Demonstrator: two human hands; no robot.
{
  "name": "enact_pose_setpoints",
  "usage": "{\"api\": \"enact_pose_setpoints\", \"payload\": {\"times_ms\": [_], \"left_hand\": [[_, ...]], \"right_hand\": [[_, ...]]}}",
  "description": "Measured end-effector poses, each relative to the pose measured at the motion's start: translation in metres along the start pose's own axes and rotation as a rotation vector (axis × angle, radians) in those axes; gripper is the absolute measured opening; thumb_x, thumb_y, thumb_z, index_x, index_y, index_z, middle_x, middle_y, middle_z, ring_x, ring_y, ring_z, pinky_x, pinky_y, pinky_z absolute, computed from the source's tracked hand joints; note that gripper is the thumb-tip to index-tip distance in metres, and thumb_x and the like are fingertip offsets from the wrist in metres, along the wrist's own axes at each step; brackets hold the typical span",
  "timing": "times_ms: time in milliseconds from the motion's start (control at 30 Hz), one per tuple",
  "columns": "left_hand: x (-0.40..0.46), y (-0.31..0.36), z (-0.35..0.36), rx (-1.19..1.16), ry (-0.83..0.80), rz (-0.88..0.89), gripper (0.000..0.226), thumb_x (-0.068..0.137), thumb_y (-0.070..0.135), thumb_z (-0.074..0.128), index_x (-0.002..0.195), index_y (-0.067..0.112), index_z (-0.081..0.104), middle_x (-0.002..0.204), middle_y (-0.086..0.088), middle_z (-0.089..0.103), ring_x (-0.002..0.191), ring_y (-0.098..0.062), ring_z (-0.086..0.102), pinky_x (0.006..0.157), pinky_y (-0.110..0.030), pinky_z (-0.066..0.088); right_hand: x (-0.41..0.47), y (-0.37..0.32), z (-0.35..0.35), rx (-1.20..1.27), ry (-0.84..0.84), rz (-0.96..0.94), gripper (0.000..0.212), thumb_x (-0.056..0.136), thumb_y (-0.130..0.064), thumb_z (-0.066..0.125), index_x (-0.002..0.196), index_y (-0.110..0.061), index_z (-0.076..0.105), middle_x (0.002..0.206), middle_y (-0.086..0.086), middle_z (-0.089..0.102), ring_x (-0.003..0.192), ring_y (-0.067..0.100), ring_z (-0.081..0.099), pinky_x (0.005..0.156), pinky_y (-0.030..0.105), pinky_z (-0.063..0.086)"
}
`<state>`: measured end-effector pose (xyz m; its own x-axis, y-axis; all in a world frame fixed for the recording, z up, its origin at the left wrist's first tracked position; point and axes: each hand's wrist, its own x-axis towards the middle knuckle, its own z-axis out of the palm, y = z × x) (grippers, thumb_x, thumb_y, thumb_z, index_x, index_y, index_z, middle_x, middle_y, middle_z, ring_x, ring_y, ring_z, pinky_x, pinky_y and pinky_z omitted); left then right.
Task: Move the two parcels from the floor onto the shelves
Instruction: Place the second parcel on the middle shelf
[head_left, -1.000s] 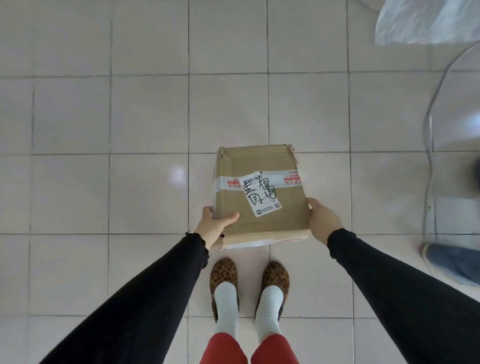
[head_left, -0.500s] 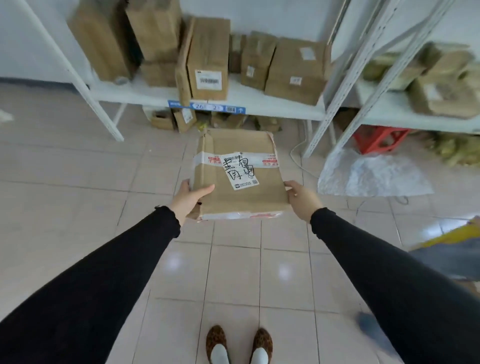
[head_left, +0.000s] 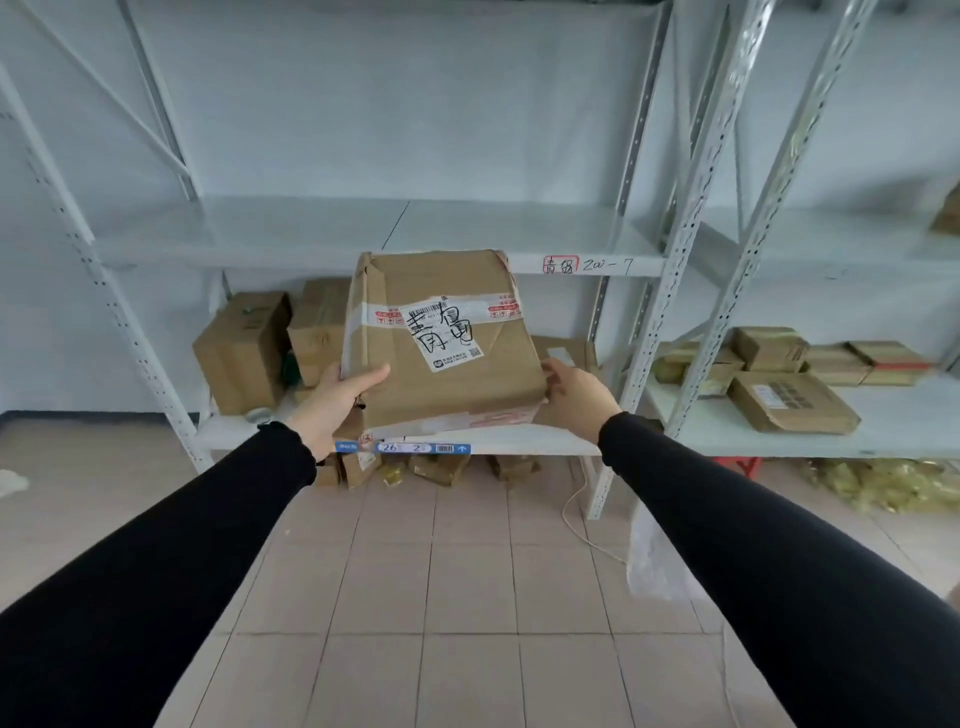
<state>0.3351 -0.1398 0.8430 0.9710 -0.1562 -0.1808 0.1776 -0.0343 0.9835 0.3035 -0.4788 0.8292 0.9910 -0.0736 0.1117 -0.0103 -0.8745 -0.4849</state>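
A brown cardboard parcel (head_left: 447, 312) with a white label and black handwriting hangs in the air in front of the white metal shelves (head_left: 519, 234). My left hand (head_left: 337, 400) grips its near left edge. My right hand (head_left: 574, 395) holds its near right corner. The parcel is level with the gap between the bare middle shelf and the lower shelf (head_left: 519, 447). No second parcel on the floor is in view.
Several cardboard boxes (head_left: 244, 348) stand on the lower shelf behind the parcel. Flat parcels (head_left: 789, 400) lie on the right-hand shelving unit. Small packages lie under the lower shelf. A white cable (head_left: 576, 519) and clear plastic sheet (head_left: 660, 566) lie on the tiled floor at right.
The parcel has gone up from near the floor to shelf height, and the view has tilted up from the floor tiles to the shelves. Both hands kept their hold.
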Motion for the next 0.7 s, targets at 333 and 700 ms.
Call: {"api": "enact_pose_setpoints", "payload": {"times_ms": [333, 700], "left_hand": [[0.124, 0.053, 0.046, -0.047, -0.101, -0.007, 0.101, 0.043, 0.075, 0.093, 0.132, 0.042, 0.060, 0.146, 0.006, 0.065, 0.143, -0.025, 0.051, 0.127, -0.061, 0.023], [0.308, 0.120, 0.029, -0.070, -0.174, 0.076, 0.131, 0.034, 0.074, 0.094, 0.147, 0.034, 0.041, 0.139, -0.001, 0.067, 0.135, -0.029, 0.058, 0.122, -0.060, 0.034]], "right_hand": [[0.118, 0.032, -0.045, 0.031, 0.094, 0.025, 0.034, 0.097, -0.014, 0.044, 0.129, -0.017, 0.055, 0.111, 0.008, 0.070, 0.099, 0.030, 0.067, 0.088, 0.041, 0.054], [0.273, 0.031, -0.064, -0.104, 0.188, 0.092, 0.036, 0.097, -0.019, 0.040, 0.129, -0.024, 0.056, 0.114, 0.004, 0.071, 0.094, 0.027, 0.067, 0.081, 0.038, 0.055]]}}
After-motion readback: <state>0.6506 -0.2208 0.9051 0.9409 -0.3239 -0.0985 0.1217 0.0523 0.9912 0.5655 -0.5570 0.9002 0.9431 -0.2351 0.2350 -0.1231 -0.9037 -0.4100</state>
